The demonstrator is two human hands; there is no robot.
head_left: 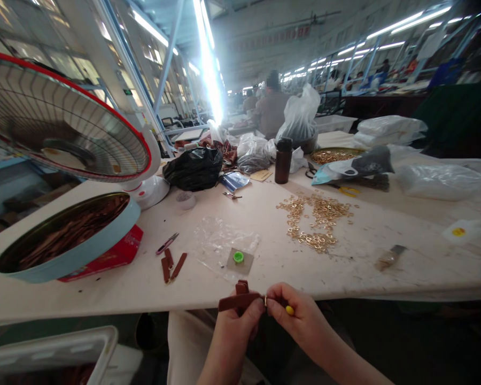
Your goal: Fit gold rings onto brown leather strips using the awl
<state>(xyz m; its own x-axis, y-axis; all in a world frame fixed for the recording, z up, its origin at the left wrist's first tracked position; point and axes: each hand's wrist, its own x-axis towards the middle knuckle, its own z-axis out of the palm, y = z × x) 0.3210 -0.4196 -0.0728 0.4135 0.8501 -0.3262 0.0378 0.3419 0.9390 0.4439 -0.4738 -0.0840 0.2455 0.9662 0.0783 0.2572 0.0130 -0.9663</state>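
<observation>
My left hand (240, 323) is closed on brown leather straps (236, 302) just off the table's front edge. One strap points left and another stands up behind it. Between my hands a small gold ring (265, 301) sits at the strap's end. My right hand (294, 310) pinches at this ring, and a small yellow tip (289, 310) pokes out between its fingers; what it belongs to is hidden. Beyond my hands, a green cap (238, 258) rests on a small grey plate (246, 264). Several finished-looking leather tabs (178, 266) with gold rings lie to the left.
Gold rings (318, 240) lie in a loose pile at centre right. At left are small scissors (167, 243), a round tin (116, 235) of leather strips and a fan (144, 160). A dark bottle (282, 160), a black bag (194, 168) and clear bags (444, 179) stand farther back.
</observation>
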